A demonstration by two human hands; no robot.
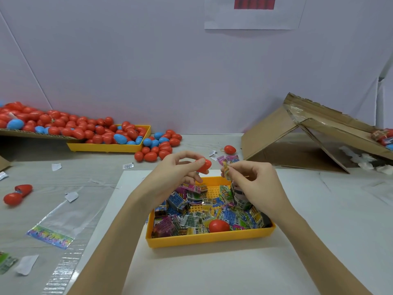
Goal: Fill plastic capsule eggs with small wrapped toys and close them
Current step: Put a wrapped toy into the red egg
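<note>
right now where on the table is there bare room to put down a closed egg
Free: the white sheet in front of the toy tray, between the forearms, and the white surface right of that tray, below the cardboard box. Crowded: the far left, with the egg tray and loose eggs, and the toy tray itself.

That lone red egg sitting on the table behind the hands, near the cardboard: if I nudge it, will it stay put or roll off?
The lone red egg looks smooth and rounded, lying on its side on the flat table, so a nudge would probably send it rolling, likely in a curve. It seems to be hollow plastic, so probably light. The glossy shell may slip under a loose pinch.
</note>
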